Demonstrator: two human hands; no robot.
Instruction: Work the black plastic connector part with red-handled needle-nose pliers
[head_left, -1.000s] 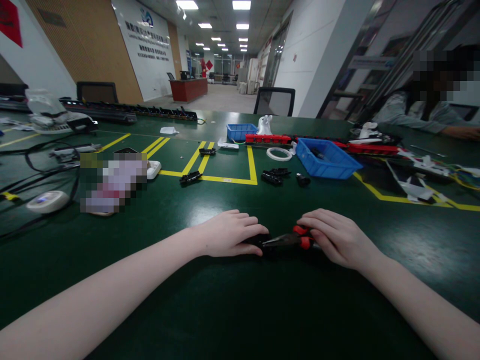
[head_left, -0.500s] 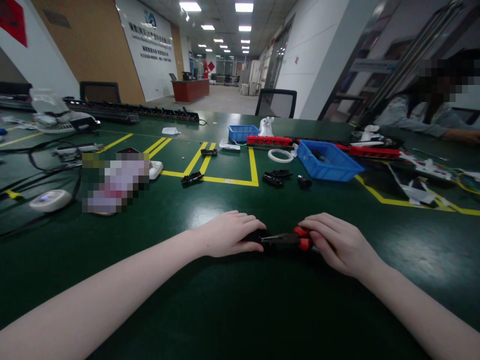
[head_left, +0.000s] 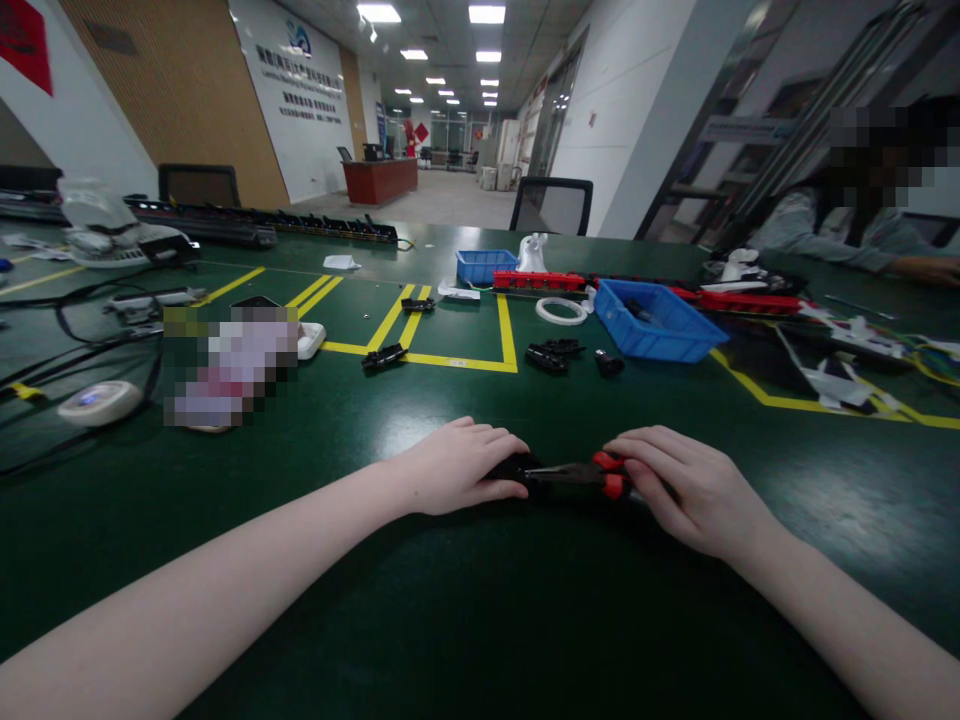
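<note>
My left hand is closed around a small black part on the dark green table; most of that part is hidden by my fingers. Long-nose pliers with red grips are in my right hand, whose fingers wrap the handles. The jaws point left and their tips touch the end of the black part. Beyond my hands lie similar black parts in a small cluster, and a short black piece beside them. Another black part rests on the yellow tape.
Behind these stand a blue bin with dark pieces in it and a smaller blue bin. A white ring and red strips lie nearby. Left are a phone and cables. A person sits at far right.
The pliers and my right hand have shifted very slightly to the right. My left hand stays in nearly the same place on the black part.
</note>
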